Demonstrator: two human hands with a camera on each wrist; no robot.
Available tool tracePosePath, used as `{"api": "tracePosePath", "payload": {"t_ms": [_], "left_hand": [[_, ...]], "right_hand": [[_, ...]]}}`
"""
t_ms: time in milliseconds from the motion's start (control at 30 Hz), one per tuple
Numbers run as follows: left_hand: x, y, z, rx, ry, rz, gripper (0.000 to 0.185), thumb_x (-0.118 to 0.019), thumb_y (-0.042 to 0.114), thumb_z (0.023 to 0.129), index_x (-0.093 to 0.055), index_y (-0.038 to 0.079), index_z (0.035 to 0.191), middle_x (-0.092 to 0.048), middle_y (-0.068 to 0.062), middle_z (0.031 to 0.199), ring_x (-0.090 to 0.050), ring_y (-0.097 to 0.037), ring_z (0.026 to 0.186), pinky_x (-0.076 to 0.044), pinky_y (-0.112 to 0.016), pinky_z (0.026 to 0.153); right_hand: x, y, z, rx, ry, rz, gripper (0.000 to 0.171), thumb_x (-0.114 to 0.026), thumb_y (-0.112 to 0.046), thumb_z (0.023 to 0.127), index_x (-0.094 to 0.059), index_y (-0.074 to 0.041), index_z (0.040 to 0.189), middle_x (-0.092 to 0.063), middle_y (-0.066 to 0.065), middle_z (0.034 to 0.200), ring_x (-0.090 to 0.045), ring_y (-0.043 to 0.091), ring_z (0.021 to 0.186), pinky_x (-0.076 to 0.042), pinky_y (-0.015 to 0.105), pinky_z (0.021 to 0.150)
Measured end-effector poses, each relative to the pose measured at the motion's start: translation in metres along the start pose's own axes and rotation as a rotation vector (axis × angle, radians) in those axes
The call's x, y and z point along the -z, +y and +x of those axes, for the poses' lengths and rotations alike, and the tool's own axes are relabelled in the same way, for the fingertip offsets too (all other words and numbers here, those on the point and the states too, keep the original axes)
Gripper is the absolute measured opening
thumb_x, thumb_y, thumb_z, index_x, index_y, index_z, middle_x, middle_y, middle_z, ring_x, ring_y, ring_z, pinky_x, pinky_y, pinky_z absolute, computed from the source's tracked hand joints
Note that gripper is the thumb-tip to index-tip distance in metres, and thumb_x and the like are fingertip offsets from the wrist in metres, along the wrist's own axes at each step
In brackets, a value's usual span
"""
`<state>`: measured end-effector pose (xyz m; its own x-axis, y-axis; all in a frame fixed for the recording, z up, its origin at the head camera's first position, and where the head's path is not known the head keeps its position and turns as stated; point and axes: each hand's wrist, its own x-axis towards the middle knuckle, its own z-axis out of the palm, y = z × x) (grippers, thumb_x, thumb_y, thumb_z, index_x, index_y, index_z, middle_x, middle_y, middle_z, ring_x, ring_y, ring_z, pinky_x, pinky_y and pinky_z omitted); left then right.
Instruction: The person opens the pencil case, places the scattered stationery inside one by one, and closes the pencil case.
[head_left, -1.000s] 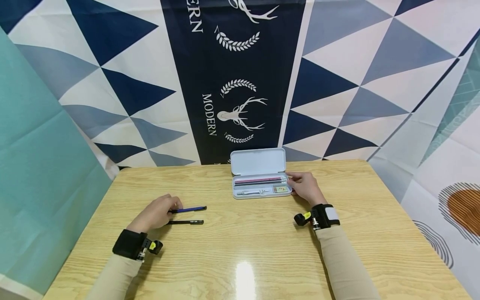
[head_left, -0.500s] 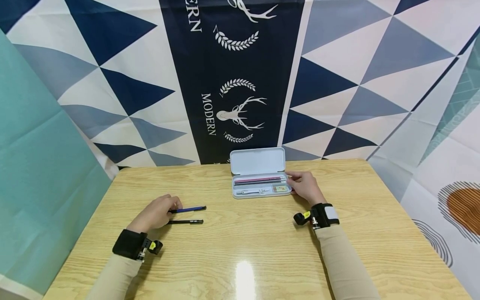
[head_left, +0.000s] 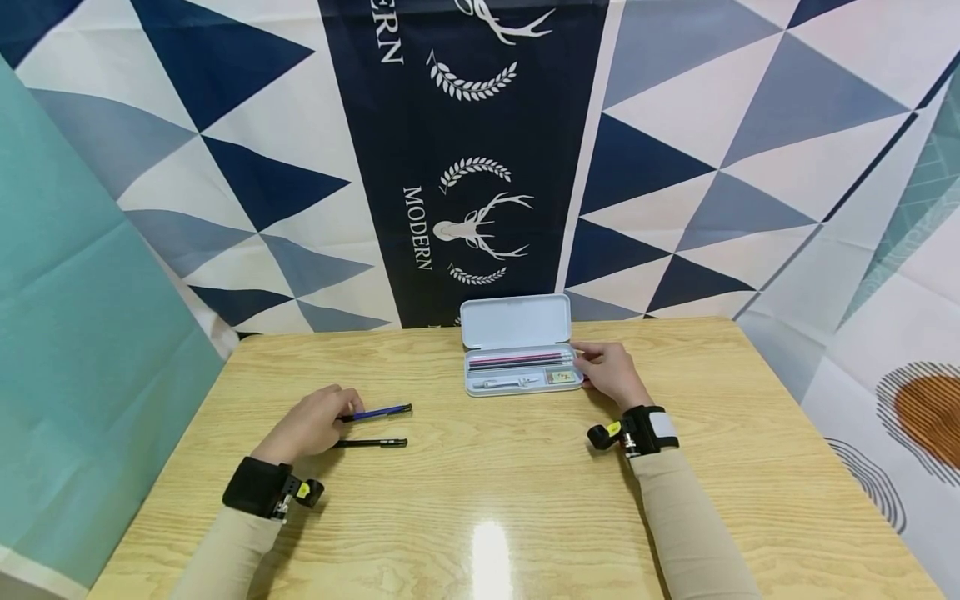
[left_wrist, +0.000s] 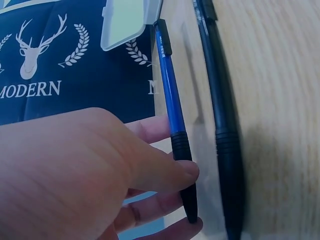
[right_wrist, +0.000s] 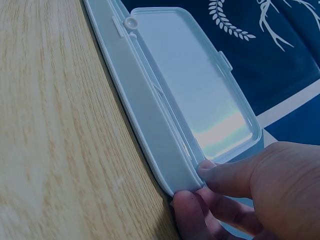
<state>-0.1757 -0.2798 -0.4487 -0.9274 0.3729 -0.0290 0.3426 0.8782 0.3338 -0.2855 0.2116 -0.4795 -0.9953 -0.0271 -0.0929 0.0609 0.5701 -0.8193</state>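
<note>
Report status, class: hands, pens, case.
Left hand pinches blue pen, its tip end raised. Right hand grips open pencil case at its end. Black pen lies on table, untouched.

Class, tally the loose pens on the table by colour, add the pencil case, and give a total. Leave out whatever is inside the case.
Blue pen, pinched by the left hand: 1
Black pen: 1
Pencil case, lid open, right hand at its end: 1
Total: 3
</note>
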Motion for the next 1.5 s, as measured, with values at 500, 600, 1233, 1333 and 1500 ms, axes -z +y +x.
{"api": "tracePosePath", "payload": {"t_ms": [500, 600, 1233, 1333, 1500], "left_hand": [[0.021, 0.012, 0.009, -0.014, 0.102, 0.017, 0.036, -0.062, -0.017, 0.097, -0.076, 0.011, 0.114, -0.072, -0.009, 0.104, -0.07, -0.027, 0.096, -0.062, -0.048, 0.087], [0.021, 0.015, 0.012, -0.017, 0.099, 0.013, 0.037, -0.062, -0.018, 0.096, -0.076, 0.01, 0.115, -0.072, -0.01, 0.104, -0.07, -0.027, 0.096, -0.062, -0.048, 0.088], [0.007, 0.031, 0.038, -0.073, 0.175, 0.084, 0.04, -0.065, -0.019, 0.094, -0.079, 0.006, 0.121, -0.073, -0.014, 0.106, -0.074, -0.032, 0.098, -0.065, -0.047, 0.087], [0.004, 0.033, 0.043, -0.084, 0.206, 0.112, 0.042, -0.065, -0.021, 0.092, -0.079, 0.006, 0.123, -0.073, -0.014, 0.107, -0.074, -0.031, 0.098, -0.064, -0.045, 0.084], [0.002, 0.037, 0.051, -0.083, 0.238, 0.143, 0.046, -0.066, -0.022, 0.091, -0.08, 0.006, 0.125, -0.074, -0.015, 0.108, -0.072, -0.029, 0.094, -0.061, -0.04, 0.078]], "right_hand": [[-0.001, -0.001, -0.001, 0.01, -0.001, 0.002, 0.043, -0.063, -0.008, 0.114, -0.065, -0.001, 0.157, -0.073, 0.034, 0.135, -0.067, 0.014, 0.08, -0.059, 0.02, 0.064], [0.0, 0.0, -0.001, 0.012, 0.001, -0.001, 0.043, -0.063, -0.008, 0.114, -0.065, -0.002, 0.157, -0.073, 0.034, 0.134, -0.067, 0.014, 0.079, -0.059, 0.019, 0.065], [0.0, 0.001, 0.0, 0.003, -0.01, 0.014, 0.044, -0.061, -0.008, 0.114, -0.063, -0.002, 0.158, -0.072, 0.034, 0.135, -0.067, 0.015, 0.083, -0.06, 0.019, 0.066], [0.001, 0.001, 0.0, 0.003, -0.01, 0.011, 0.044, -0.062, -0.008, 0.114, -0.063, -0.001, 0.158, -0.072, 0.034, 0.133, -0.067, 0.015, 0.081, -0.06, 0.019, 0.066], [0.001, 0.002, 0.0, 0.007, -0.008, 0.013, 0.044, -0.062, -0.007, 0.114, -0.063, -0.001, 0.157, -0.073, 0.034, 0.133, -0.067, 0.015, 0.079, -0.059, 0.02, 0.065]]}}
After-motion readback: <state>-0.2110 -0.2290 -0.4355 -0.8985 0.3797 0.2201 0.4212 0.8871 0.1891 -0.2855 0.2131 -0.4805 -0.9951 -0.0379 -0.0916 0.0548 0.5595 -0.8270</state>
